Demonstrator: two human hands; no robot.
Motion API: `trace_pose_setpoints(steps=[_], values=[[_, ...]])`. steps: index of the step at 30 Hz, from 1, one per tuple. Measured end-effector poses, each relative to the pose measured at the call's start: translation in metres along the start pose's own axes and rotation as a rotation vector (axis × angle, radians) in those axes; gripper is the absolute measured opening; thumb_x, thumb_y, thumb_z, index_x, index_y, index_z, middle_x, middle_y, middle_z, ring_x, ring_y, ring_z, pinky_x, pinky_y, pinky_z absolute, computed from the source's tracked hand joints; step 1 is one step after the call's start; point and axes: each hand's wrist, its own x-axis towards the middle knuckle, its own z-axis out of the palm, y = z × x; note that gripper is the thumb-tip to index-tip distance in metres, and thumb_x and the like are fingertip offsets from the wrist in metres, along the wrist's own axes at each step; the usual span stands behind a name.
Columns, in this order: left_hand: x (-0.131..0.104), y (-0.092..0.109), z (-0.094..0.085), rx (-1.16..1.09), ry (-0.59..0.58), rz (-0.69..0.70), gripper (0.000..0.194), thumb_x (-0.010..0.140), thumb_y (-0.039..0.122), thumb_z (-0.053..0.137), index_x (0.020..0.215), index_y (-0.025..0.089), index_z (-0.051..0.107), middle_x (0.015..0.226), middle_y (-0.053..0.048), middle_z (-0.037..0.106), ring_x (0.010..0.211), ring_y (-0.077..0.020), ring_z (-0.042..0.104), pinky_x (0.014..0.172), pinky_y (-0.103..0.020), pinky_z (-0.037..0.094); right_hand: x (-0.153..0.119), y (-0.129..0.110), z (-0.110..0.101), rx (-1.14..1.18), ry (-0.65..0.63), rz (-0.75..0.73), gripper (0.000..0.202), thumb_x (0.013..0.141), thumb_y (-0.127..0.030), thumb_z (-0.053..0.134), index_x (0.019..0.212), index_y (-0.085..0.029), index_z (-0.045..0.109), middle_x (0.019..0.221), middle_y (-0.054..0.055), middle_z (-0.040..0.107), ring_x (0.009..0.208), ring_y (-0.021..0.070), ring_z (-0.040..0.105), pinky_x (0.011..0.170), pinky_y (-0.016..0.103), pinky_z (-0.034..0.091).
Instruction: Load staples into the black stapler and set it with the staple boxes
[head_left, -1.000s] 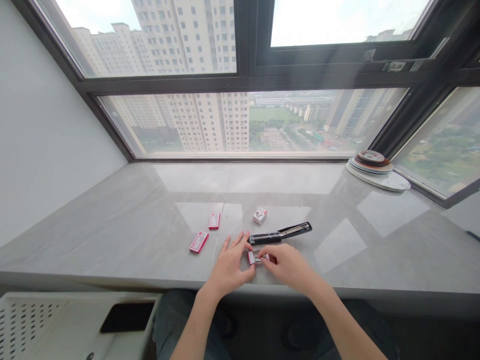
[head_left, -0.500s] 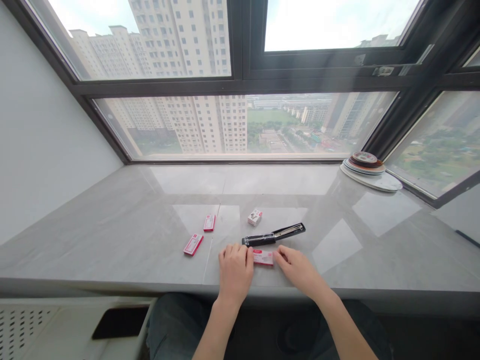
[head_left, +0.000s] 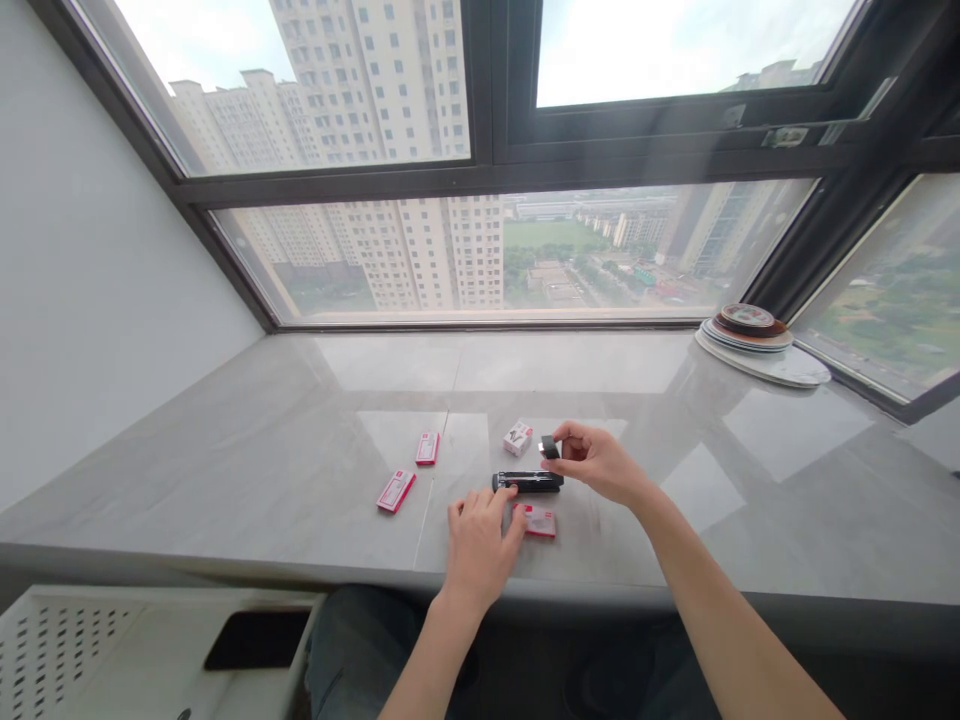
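Note:
A black stapler [head_left: 525, 483] lies on the grey stone counter [head_left: 300, 470], its hinged arm [head_left: 550, 447] lifted at the right end. My right hand [head_left: 598, 462] is closed, thumb and fingers pinching the end of that arm. My left hand [head_left: 484, 545] is low beside the stapler with fingers apart. Its index fingertip touches the stapler's near side, and its thumb is at the left end of a red-and-white staple box [head_left: 537, 521]. Just behind the stapler sits a small white-and-pink box [head_left: 517, 438].
Two more flat red-and-white boxes lie to the left, one nearer [head_left: 395, 491] and one farther [head_left: 427, 448]. A stack of round plates or coasters [head_left: 765, 365] stands at the far right by the window. Below the left counter edge are a white perforated surface [head_left: 97, 640] and a dark phone-like slab [head_left: 255, 640].
My right hand has left the staple box and raised the stapler's arm, which lay stretched out to the right. My left index finger has come onto the stapler. The view has shifted slightly.

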Motion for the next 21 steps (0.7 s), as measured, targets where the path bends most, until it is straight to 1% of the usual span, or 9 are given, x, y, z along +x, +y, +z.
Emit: trace_pose_setpoints(steps=[3, 6, 9, 11, 13, 15, 17, 19, 21], values=[[0.001, 0.002, -0.002, 0.012, -0.011, -0.009, 0.029, 0.104, 0.038, 0.042, 0.12, 0.03, 0.065, 0.108, -0.004, 0.069, 0.104, -0.0267, 0.06, 0.094, -0.046, 0.039, 0.013, -0.001, 0.024, -0.114, -0.055, -0.086, 0.044, 0.073, -0.056, 0.08, 0.096, -0.021, 0.066, 0.058, -0.009, 0.044, 0.055, 0.0097, 0.037, 0.055, 0.024, 0.03], [0.001, 0.007, -0.006, 0.03, -0.014, -0.018, 0.027, 0.103, 0.038, 0.043, 0.115, 0.03, 0.067, 0.102, -0.005, 0.068, 0.102, -0.0278, 0.059, 0.093, -0.047, 0.039, 0.018, 0.003, 0.041, -0.256, -0.087, -0.099, 0.038, 0.077, -0.051, 0.078, 0.097, -0.021, 0.067, 0.058, -0.01, 0.045, 0.055, 0.0101, 0.04, 0.056, 0.024, 0.029], [-0.002, 0.014, -0.009, 0.033, -0.022, 0.049, 0.024, 0.097, 0.041, 0.057, 0.116, 0.032, 0.067, 0.102, -0.006, 0.065, 0.102, -0.0286, 0.058, 0.095, -0.048, 0.039, 0.019, 0.006, 0.046, -0.405, -0.11, -0.115, 0.032, 0.08, -0.047, 0.076, 0.098, -0.022, 0.068, 0.06, -0.009, 0.049, 0.057, 0.0109, 0.045, 0.057, 0.024, 0.027], [-0.006, 0.017, -0.009, 0.002, -0.058, 0.142, 0.028, 0.091, 0.04, 0.066, 0.118, 0.034, 0.067, 0.104, -0.005, 0.064, 0.103, -0.0275, 0.058, 0.098, -0.048, 0.039, 0.019, 0.008, 0.045, -0.461, -0.103, -0.119, 0.031, 0.082, -0.046, 0.075, 0.1, -0.023, 0.068, 0.06, -0.009, 0.051, 0.058, 0.0112, 0.047, 0.057, 0.024, 0.026], [-0.008, 0.015, -0.009, -0.012, -0.08, 0.188, 0.027, 0.088, 0.037, 0.07, 0.115, 0.036, 0.069, 0.102, -0.003, 0.063, 0.101, -0.0261, 0.058, 0.099, -0.047, 0.04, 0.017, 0.009, 0.04, -0.481, -0.089, -0.109, 0.032, 0.082, -0.047, 0.074, 0.102, -0.023, 0.068, 0.06, -0.009, 0.051, 0.058, 0.0114, 0.047, 0.058, 0.024, 0.026], [-0.009, 0.005, -0.012, 0.032, -0.046, 0.146, 0.018, 0.089, 0.035, 0.069, 0.107, 0.034, 0.071, 0.1, -0.004, 0.062, 0.101, -0.0264, 0.057, 0.098, -0.048, 0.04, 0.015, 0.011, 0.036, -0.485, -0.076, -0.096, 0.033, 0.082, -0.048, 0.074, 0.102, -0.023, 0.067, 0.06, -0.009, 0.051, 0.058, 0.0115, 0.046, 0.058, 0.024, 0.026], [-0.008, -0.014, -0.019, 0.116, 0.04, 0.042, 0.012, 0.089, 0.035, 0.068, 0.1, 0.031, 0.071, 0.102, -0.006, 0.061, 0.104, -0.0288, 0.056, 0.099, -0.05, 0.04, 0.013, 0.013, 0.032, -0.485, -0.064, -0.088, 0.033, 0.082, -0.049, 0.074, 0.102, -0.023, 0.067, 0.06, -0.009, 0.05, 0.058, 0.0116, 0.046, 0.058, 0.024, 0.026], [-0.005, -0.04, -0.031, 0.202, 0.148, -0.082, 0.011, 0.087, 0.036, 0.069, 0.095, 0.029, 0.07, 0.11, -0.009, 0.061, 0.111, -0.0328, 0.053, 0.101, -0.053, 0.039, 0.011, 0.016, 0.03, -0.483, -0.053, -0.082, 0.032, 0.083, -0.049, 0.072, 0.102, -0.024, 0.067, 0.06, -0.009, 0.048, 0.058, 0.0119, 0.046, 0.058, 0.024, 0.027], [-0.001, -0.069, -0.045, 0.257, 0.246, -0.175, 0.011, 0.086, 0.035, 0.069, 0.093, 0.027, 0.069, 0.122, -0.01, 0.06, 0.119, -0.0362, 0.05, 0.104, -0.057, 0.038, 0.01, 0.018, 0.029, -0.478, -0.041, -0.079, 0.032, 0.084, -0.05, 0.071, 0.102, -0.024, 0.066, 0.06, -0.009, 0.047, 0.059, 0.0122, 0.048, 0.059, 0.024, 0.027]])
